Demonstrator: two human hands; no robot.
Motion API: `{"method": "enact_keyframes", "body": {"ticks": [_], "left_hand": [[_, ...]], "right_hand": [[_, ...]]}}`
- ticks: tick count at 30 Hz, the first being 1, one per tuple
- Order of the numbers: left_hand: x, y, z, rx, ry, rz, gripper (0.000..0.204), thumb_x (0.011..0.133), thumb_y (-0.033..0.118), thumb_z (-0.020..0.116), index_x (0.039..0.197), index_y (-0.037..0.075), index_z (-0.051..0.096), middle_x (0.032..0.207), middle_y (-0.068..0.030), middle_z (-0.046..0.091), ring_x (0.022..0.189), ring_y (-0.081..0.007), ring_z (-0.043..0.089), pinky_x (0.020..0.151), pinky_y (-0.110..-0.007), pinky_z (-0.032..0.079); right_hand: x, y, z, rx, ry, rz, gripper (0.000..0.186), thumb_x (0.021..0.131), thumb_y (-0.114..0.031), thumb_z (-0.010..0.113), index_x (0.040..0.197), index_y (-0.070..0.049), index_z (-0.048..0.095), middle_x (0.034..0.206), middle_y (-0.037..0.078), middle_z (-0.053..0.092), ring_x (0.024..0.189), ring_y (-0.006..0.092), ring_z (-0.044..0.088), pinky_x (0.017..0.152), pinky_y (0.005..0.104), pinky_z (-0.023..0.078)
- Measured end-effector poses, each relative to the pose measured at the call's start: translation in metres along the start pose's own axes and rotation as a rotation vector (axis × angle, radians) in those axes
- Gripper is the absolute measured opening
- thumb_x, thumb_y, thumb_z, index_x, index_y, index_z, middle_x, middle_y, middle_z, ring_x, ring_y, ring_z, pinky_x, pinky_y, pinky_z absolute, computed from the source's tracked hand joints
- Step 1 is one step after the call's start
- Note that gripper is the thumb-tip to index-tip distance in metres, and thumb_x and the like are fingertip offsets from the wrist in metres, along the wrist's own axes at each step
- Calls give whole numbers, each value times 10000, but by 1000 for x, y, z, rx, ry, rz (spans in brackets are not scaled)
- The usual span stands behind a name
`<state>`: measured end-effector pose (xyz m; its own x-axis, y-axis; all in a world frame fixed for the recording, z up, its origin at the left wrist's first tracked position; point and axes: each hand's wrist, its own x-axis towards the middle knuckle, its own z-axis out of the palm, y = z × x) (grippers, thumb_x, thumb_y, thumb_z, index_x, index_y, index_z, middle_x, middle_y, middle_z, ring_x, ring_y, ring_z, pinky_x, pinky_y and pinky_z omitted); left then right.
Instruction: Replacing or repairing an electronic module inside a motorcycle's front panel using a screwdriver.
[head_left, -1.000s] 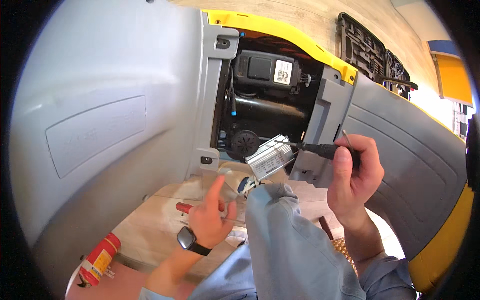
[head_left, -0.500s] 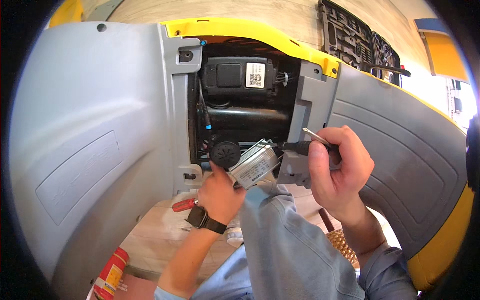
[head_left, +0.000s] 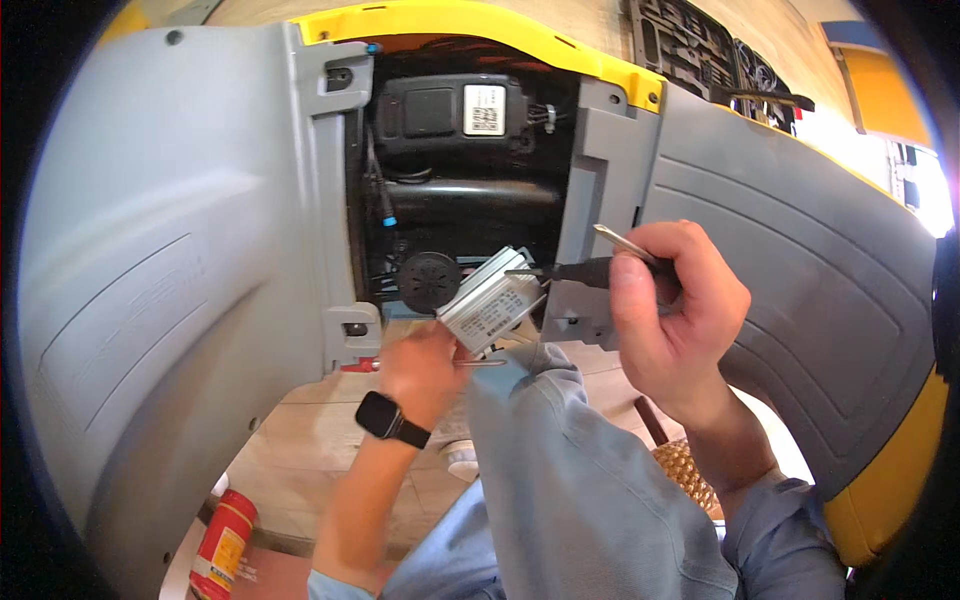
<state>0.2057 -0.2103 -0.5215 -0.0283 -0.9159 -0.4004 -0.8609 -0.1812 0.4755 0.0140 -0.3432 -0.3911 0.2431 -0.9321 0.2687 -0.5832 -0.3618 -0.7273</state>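
Observation:
My left hand [head_left: 425, 368] is closed on the lower end of a silver metal box [head_left: 490, 308] with a printed label. A red-handled screwdriver [head_left: 360, 366] crosses that same hand, its shaft showing on the far side; how the fingers hold it is hidden. In my right hand [head_left: 685, 310], thumb and fingers pinch a flat-blade screwdriver [head_left: 622, 241] with its tip up and left. A dark tool [head_left: 585, 272] also juts from this fist, its thin tip reaching over the box's upper right part. Beside the box sits a round black slotted piece [head_left: 428, 281].
A black module [head_left: 445, 112] with cables lies inside the open bay, above a dark tube [head_left: 470, 205]. Grey panels [head_left: 150, 200] and yellow trim [head_left: 480, 22] surround it. An open tool case [head_left: 690, 50] is at the far right; a red cylinder [head_left: 222, 545] stands lower left.
The bay and panels have shifted slightly left and up in view. My left hand has moved round the box's lower end, and the red-handled screwdriver has turned nearly level. The right hand keeps its grip.

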Motion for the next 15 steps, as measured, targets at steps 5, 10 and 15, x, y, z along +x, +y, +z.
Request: {"method": "enact_keyframes", "body": {"ticks": [5, 10, 15], "left_hand": [[17, 12, 0, -27, -84, 107, 268, 732, 304, 682, 827, 53, 693, 783, -127, 691, 754, -316, 673, 646, -450, 547], [14, 18, 8, 62, -52, 84, 245, 759, 305, 675, 818, 69, 708, 783, -127, 695, 773, -316, 674, 656, -442, 546], [-7, 12, 2, -303, 25, 23, 201, 842, 239, 658, 934, 61, 668, 752, -98, 685, 712, -327, 667, 621, -444, 533]], "right_hand": [[-10, 7, -6, -57, -7, 33, 64, 750, -9, 669, 785, -10, 616, 691, 101, 590, 577, 227, 560, 542, 308, 450], [-9, 5, -2, -35, 9, 11, 64, 767, -15, 668, 789, -4, 610, 688, 95, 579, 571, 215, 547, 536, 299, 438], [-20, 9, -17, 98, 46, 24, 107, 884, -89, 634, 839, -4, 589, 701, 59, 589, 589, 90, 488, 533, 247, 409]]}}
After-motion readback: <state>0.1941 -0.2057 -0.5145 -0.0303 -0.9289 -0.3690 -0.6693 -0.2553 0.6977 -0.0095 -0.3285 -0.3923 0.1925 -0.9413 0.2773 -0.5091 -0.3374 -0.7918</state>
